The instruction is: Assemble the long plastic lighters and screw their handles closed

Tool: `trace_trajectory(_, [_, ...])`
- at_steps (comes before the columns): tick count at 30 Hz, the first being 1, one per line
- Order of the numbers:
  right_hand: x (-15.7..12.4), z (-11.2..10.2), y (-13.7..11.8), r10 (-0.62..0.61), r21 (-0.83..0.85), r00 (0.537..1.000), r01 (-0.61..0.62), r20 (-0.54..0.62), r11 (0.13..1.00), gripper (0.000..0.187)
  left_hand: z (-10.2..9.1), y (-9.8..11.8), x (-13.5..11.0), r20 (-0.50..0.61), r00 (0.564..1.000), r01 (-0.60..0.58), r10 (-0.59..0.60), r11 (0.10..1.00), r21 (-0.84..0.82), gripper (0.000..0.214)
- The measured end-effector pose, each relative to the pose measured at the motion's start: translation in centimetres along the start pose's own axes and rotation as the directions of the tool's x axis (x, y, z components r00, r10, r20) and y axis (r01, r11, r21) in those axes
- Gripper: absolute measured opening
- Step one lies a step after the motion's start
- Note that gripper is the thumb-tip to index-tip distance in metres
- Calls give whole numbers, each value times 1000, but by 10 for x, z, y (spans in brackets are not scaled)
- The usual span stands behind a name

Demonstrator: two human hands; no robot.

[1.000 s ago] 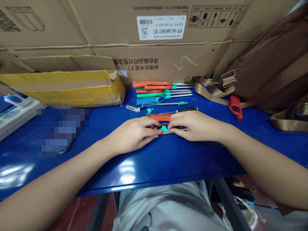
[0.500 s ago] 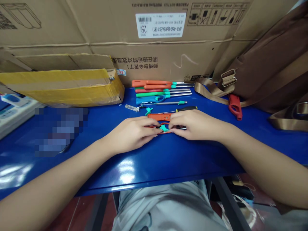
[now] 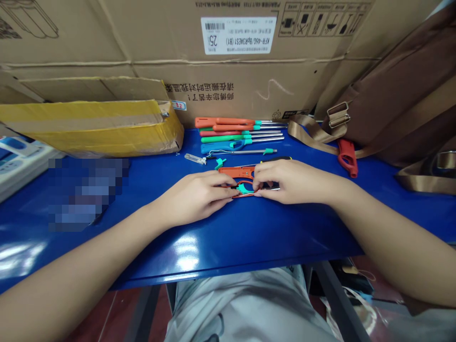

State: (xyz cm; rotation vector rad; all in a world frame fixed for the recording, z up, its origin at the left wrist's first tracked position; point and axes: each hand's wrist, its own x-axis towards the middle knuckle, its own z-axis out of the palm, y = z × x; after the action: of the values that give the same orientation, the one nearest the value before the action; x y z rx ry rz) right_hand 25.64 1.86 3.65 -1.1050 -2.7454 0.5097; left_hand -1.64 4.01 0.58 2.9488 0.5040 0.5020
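Note:
On the blue table, an opened long-neck lighter lies between my hands, its orange body mostly covered by my fingers. A green trigger (image 3: 245, 189) shows in the gap. My left hand (image 3: 199, 197) is closed round the left end of the lighter, fingertips by the trigger. My right hand (image 3: 295, 181) pinches the lighter's other end, where a bit of metal rod shows. Just behind lies a separate orange casing half (image 3: 235, 172). A screwdriver with a black and yellow handle (image 3: 283, 158) is partly hidden behind my right hand. A loose green trigger piece (image 3: 220, 164) sits to the left.
Several long-neck lighters (image 3: 228, 133) are stacked farther back, with a metal lighter rod (image 3: 245, 152) and a clear fuel tube (image 3: 194, 158) before them. A yellow-taped box (image 3: 89, 128) stands left. At the right are a red casing part (image 3: 347, 157) and a strap (image 3: 317, 137).
My right hand has shifted slightly to the right along the lighter, showing more of the gap beside the green trigger. My left hand stays nearly in place.

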Motion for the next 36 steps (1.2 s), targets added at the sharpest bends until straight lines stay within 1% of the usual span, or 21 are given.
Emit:
trace_trajectory(7, [2,1,2,-42,48,999,42,4,998,15,2,-1,0,-3,1000,-1,1,999,-40,28])
trace_trajectory(12, [3,2,0,-22,11,1000,22,-5,1000,14,2,0,1,-3,1000,-2,1,998,-55,27])
trace_trajectory(16, [2,1,2,-28,41,999,29,-16,999,16,2,0,1,-8,1000,5,-5,998,-60,27])
trace_trajectory(18, [2,-1,5,-5,25,998,7,-55,1000,18,1,0,1,-18,1000,12,-13,998,-64,26])
trace_trajectory(20, [1,-3,8,50,-52,992,-56,-113,997,18,1,0,0,-21,1000,15,-17,998,-68,25])
trace_trajectory(22, [0,-4,10,102,-135,984,-122,-146,983,17,1,0,0,-18,1000,15,-17,997,-78,25])
trace_trajectory(24, [0,-4,12,139,-177,981,-162,-135,971,15,2,0,0,-14,1000,24,-25,995,-95,25])
trace_trajectory(27, [0,-1,15,150,-161,984,-164,-95,973,14,2,-1,1,-20,999,39,-42,992,-123,29])
trace_trajectory(29, [-1,0,16,141,-126,987,-149,-74,981,12,1,-1,1,-42,998,47,-52,992,-117,32])
trace_trajectory(32, [-1,0,16,129,-96,990,-134,-52,986,8,-2,-2,2,-84,994,60,-65,996,-58,32])
trace_trajectory(34, [0,-1,14,134,-95,988,-141,-74,985,8,-4,-3,2,-118,990,75,-77,997,-16,33])
trace_trajectory(36, [1,-2,10,149,-76,980,-160,-133,984,11,-6,-4,3,-161,983,96,-92,995,15,33])
